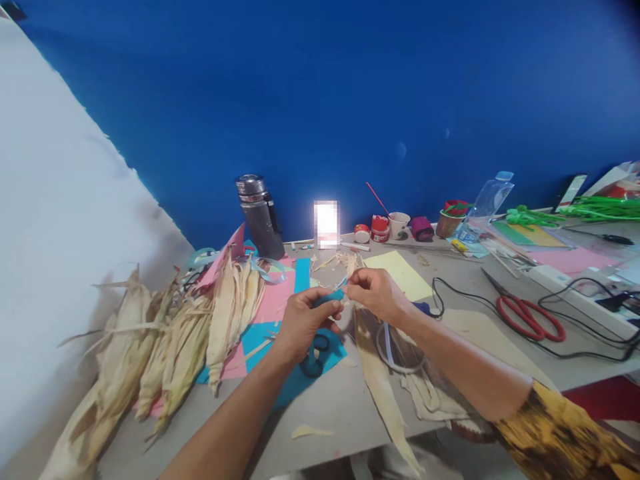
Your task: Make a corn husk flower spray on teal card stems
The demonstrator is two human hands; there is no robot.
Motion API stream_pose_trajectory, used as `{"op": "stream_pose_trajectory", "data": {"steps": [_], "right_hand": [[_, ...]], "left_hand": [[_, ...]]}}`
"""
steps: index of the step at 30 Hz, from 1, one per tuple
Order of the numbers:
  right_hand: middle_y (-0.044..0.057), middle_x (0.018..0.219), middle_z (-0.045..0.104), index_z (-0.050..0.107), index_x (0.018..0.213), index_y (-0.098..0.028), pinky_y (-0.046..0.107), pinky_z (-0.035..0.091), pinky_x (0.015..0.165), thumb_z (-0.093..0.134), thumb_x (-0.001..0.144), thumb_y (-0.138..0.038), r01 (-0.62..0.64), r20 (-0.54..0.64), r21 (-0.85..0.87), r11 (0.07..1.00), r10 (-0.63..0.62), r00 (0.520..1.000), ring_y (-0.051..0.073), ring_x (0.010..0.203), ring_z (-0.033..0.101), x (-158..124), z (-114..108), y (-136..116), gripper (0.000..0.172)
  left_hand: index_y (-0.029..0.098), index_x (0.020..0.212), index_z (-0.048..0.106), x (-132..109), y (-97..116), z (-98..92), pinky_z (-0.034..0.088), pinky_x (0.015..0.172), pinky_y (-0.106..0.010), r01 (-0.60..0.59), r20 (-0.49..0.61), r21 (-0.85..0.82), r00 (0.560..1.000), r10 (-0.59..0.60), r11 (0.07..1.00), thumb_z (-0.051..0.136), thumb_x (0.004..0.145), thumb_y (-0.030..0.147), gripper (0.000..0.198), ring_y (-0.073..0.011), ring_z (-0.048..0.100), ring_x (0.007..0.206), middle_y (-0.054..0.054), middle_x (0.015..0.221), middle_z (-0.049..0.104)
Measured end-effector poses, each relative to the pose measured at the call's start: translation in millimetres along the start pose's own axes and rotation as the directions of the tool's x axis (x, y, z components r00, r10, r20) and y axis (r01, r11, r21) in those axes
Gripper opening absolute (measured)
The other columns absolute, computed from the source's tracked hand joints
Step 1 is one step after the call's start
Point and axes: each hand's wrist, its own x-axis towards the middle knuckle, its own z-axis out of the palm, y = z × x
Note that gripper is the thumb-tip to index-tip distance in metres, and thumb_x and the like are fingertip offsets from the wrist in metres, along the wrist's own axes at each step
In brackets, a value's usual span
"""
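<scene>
Shows solid deep blue on the back wall (320,100), white on the side wall (55,200); carries teal on the small piece (336,297) at mid-view, pink on one paper sheet (277,297), bright blue on another, pale yellow on the square sheet (407,275); runs straw-beige through the corn husks (233,317); turns red on the large scissors (529,319) at the handles, charcoal on the flask (263,227), bright green on the stems (607,208); mixes mustard yellow with dark blotches on the sleeve (555,427)
</scene>
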Motion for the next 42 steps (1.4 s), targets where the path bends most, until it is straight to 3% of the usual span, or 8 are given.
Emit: {"op": "stream_pose_trajectory", "data": {"steps": [4,8,16,19,22,27,33,42], "right_hand": [[-0.004,0.054,0.049,0.055,0.06,-0.017,0.022,0.031,0.048,0.059,0.07,-0.031,-0.026,-0.133,0.001,1.0,0.026,0.991,0.01,0.051,0.04,-3,10,-1,0.018],[-0.004,0.05,0.045,0.052,0.055,-0.017,0.023,0.03,0.047,0.061,0.064,-0.031,-0.078,-0.214,0.045,0.996,0.085,0.973,0.01,0.05,0.038,-4,15,0,0.019],[-0.004,0.045,0.042,0.052,0.048,-0.018,0.023,0.025,0.043,0.063,0.064,-0.03,-0.195,-0.223,0.239,0.951,0.249,0.943,0.008,0.045,0.033,-4,19,10,0.023],[-0.003,0.048,0.046,0.052,0.048,-0.017,0.023,0.025,0.042,0.064,0.064,-0.03,-0.18,-0.222,0.262,0.948,0.24,0.945,0.009,0.046,0.035,-3,20,9,0.024],[-0.002,0.055,0.052,0.056,0.051,-0.016,0.023,0.025,0.043,0.068,0.064,-0.033,-0.186,-0.149,0.328,0.926,0.246,0.958,0.008,0.048,0.037,-3,18,8,0.024],[-0.002,0.064,0.054,0.068,0.079,-0.014,0.021,0.021,0.044,0.075,0.065,-0.04,-0.257,0.17,0.502,0.826,0.197,0.966,0.007,0.051,0.034,-5,6,12,0.03],[-0.005,0.054,0.047,0.069,0.077,-0.013,0.023,0.019,0.046,0.075,0.067,-0.046,-0.175,0.19,0.475,0.862,0.094,0.977,0.005,0.048,0.027,-6,-1,10,0.035],[-0.005,0.053,0.04,0.053,0.056,-0.017,0.024,0.023,0.048,0.068,0.068,-0.038,-0.066,-0.06,0.284,0.957,0.087,0.994,0.008,0.051,0.03,-8,10,7,0.029]], "left_hand": [[0.018,0.081,0.07,-2,-5,3.6,0.048,0.052,-0.026,-0.204,-0.125,0.314,0.959,0.253,0.927,0.068,0.074,0.028,0.012,-0.0136,0.059,0.05,-0.001,0.065,0.064],[0.022,0.089,0.071,-3,-13,-1.5,0.05,0.076,-0.03,-0.527,0.107,0.61,0.795,0.598,0.592,0.054,0.086,0.021,0.018,-0.0196,0.065,0.081,-0.007,0.085,0.07],[0.018,0.103,0.065,-1,-30,-2.7,0.049,0.079,-0.031,-0.589,0.344,0.789,0.659,0.669,0.175,0.045,0.09,0.013,0.025,-0.0214,0.062,0.089,-0.012,0.092,0.067],[0.018,0.097,0.067,-3,-27,0.6,0.048,0.079,-0.031,-0.586,0.289,0.765,0.683,0.671,0.267,0.047,0.089,0.016,0.021,-0.021,0.062,0.087,-0.011,0.09,0.068],[0.02,0.084,0.069,-6,-14,3.9,0.048,0.074,-0.027,-0.516,0.086,0.656,0.776,0.625,0.551,0.056,0.085,0.024,0.014,-0.0185,0.063,0.078,-0.006,0.08,0.069],[0.016,0.071,0.066,-7,6,8.0,0.034,0.038,-0.021,-0.101,-0.156,0.149,0.98,0.124,0.984,0.071,0.07,0.034,0.019,-0.008,0.041,0.035,0.006,0.043,0.048],[0.015,0.07,0.065,-3,5,8.1,0.03,0.033,-0.017,0.095,0.004,-0.204,0.995,-0.096,0.974,0.079,0.06,0.034,0.026,-0.005,0.04,0.037,0.003,0.053,0.056],[0.018,0.07,0.07,-11,-2,13.7,0.041,0.043,-0.021,-0.177,-0.157,0.287,0.961,0.229,0.941,0.071,0.072,0.03,0.012,-0.0097,0.051,0.042,0.003,0.052,0.059]]}}
